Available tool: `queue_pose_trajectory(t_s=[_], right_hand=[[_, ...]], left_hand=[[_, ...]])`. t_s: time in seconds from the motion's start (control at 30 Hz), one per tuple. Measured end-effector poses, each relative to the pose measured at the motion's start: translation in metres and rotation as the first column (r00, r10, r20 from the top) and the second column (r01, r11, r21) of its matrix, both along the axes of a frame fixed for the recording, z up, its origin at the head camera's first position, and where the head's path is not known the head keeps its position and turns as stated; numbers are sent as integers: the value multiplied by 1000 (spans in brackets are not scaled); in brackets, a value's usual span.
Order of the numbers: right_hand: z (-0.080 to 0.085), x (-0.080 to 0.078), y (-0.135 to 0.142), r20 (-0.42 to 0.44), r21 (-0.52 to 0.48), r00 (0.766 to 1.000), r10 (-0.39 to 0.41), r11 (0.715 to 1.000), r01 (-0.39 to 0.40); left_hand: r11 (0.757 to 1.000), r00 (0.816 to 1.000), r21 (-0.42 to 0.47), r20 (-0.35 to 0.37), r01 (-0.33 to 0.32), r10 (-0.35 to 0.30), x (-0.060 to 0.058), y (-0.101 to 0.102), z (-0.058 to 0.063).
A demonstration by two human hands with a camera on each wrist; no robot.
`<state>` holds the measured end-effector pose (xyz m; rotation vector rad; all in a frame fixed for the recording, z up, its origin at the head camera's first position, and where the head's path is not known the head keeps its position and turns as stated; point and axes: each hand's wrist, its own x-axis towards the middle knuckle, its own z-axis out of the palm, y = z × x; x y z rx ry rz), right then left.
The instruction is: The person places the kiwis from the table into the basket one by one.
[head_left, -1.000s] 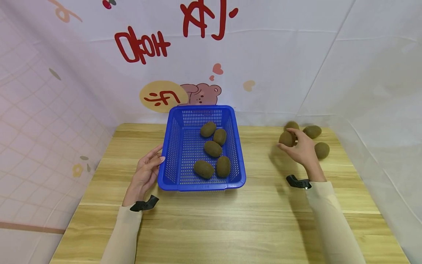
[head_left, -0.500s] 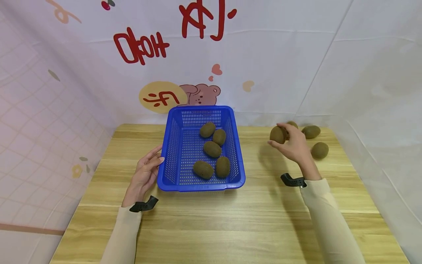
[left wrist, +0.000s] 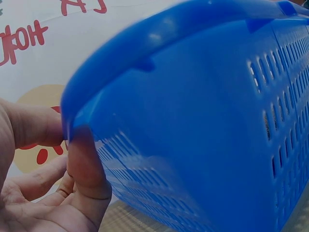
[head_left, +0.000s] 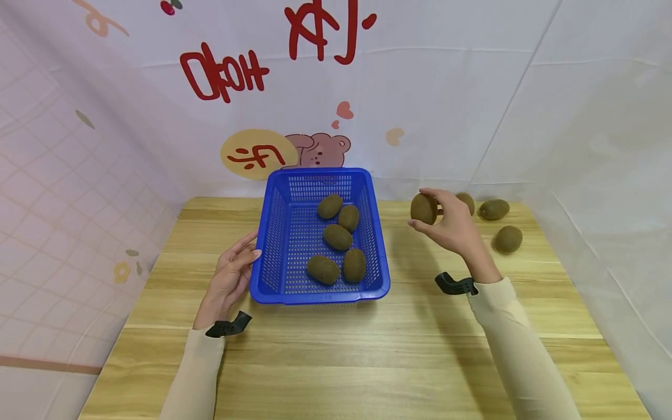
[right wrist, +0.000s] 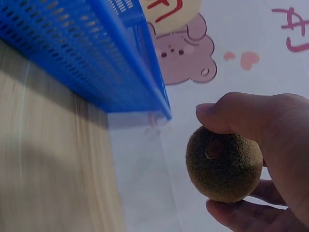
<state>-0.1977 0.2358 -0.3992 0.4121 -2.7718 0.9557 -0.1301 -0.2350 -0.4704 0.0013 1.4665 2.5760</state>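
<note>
My right hand (head_left: pixel 452 224) holds a brown kiwi (head_left: pixel 423 209) between thumb and fingers, raised over the table to the right of a blue plastic basket (head_left: pixel 384 256). The right wrist view shows the fuzzy kiwi (right wrist: pixel 224 166) with the thumb on one side and fingers on the other. With thumb and fingers, my left hand (head_left: pixel 231 274) grips the basket's left rim. In the left wrist view the rim (left wrist: pixel 79 104) sits between thumb and fingers. Several kiwis lie inside the basket, among them an upper kiwi (head_left: pixel 330 206) and a lower kiwi (head_left: pixel 323 269).
At the back right of the wooden table (head_left: pixel 336 361) lie three more kiwis: one kiwi (head_left: pixel 465 203) partly behind my right hand, another kiwi (head_left: pixel 494 209), and a nearer kiwi (head_left: pixel 507 239). A white printed cloth (head_left: pixel 436 105) stands behind the table and at both sides.
My right hand has moved left with the kiwi, away from the other loose kiwis and toward the basket. The left hand and basket have stayed in place.
</note>
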Motion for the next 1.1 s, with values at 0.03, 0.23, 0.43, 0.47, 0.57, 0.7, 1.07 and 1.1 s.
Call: queue_pose_trajectory(t_s=[0.03,0.23,0.43,0.47,0.57,0.7,1.07,1.1], right_hand=[[2,0,-3,-3,0,1000,9,1000,-9],[12,2,-21,-39,-13,995,88,996,-89],[20,1,-39,-58,8,988,145,989,-145],[21,0,-42,-60,16,986,154,988,-153],[26,0,-51,-53,30,982,179,984,-178],[31,-1,-64,-30,21,974,227,974,-226],[38,-8,-97,-12,4,933,360,933,-360],[38,-8,-100,-10,3,930,367,930,-367]], left_hand=[[1000,1000,4,1,2,-2,0,0,0],[1000,1000,20,9,6,-7,-1,-1,-1],[1000,1000,23,5,8,-8,-1,-1,-2],[1000,1000,22,7,7,-7,0,-1,-2],[1000,1000,21,13,6,-6,-1,-1,-1],[1000,1000,14,22,1,-2,-1,-1,-1],[1000,1000,6,17,-2,2,-1,-1,-1],[1000,1000,8,16,1,-2,-1,-1,-1]])
